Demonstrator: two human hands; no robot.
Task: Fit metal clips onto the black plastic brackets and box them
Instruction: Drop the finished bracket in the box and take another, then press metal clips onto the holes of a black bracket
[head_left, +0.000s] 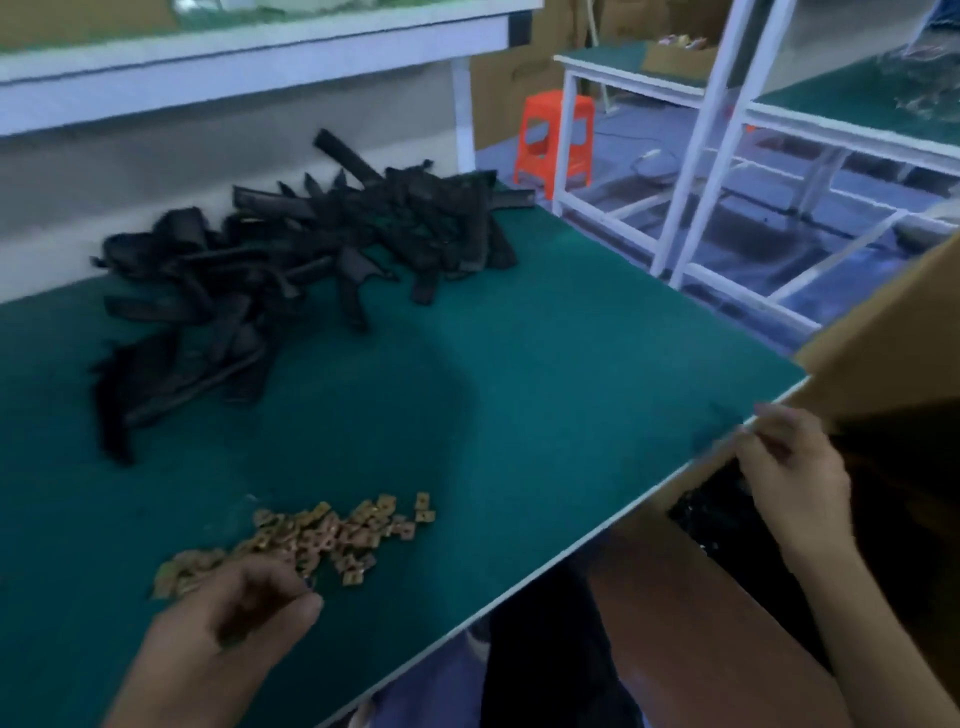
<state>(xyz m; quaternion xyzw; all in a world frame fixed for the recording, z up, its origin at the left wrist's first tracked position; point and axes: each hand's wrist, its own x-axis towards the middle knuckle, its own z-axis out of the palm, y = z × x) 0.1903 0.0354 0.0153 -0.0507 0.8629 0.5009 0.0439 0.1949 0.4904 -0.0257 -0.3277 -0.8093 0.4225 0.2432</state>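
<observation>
While I am watching through the head camera from my remote seat, the job is looking only partly done. A big tangled heap of black plastic brackets (291, 270) is lying at the far side of the green-topped work table (519, 364), and a loose scatter of small brass-coloured square metal clips (332, 530) is sitting near the front edge, well apart from the heap. Both stocks are looking large, so I am judging that most of the fitting is waiting to be done. Some boxing is showing, though: the open brown cardboard box (893, 332) is standing just beside the table's right edge, and a dark glossy mass of black parts (711, 514) is lying inside it — I am taking those for finished brackets, but blur is keeping me from seeing any clips on them. The right hand (789, 483) is hovering over the box opening with its fingers curled downward; I cannot tell whether they are holding a bracket or nothing. The left hand (234, 623) is resting at the near end of the clip scatter, fingers bent toward the thumb as if pinching — whether a clip is between them I cannot tell either.
</observation>
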